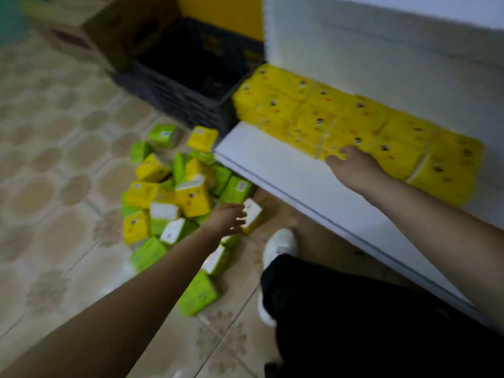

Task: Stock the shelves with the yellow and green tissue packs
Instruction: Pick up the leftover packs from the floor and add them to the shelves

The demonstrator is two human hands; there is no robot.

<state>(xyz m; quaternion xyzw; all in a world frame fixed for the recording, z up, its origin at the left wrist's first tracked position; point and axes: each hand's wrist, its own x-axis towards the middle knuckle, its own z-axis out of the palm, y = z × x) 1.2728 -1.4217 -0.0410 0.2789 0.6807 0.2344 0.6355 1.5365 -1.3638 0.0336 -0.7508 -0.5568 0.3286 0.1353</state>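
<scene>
Yellow packs [354, 124] fill the shelf [272, 159] row under my flat right hand [354, 166]; my spread, empty left hand [227, 218] reaches the floor pile [174, 203], greens unshelved.

Bright yellow plastic-wrapped tissue packs [354, 124] with small dark and orange printed marks line a plain white flat shelf board [272, 165]. Left of the shelf, lime-green and yellow packs [174, 203] with white ends lie on beige floor tiles [54, 173] patterned with brownish floral medallions.
</scene>
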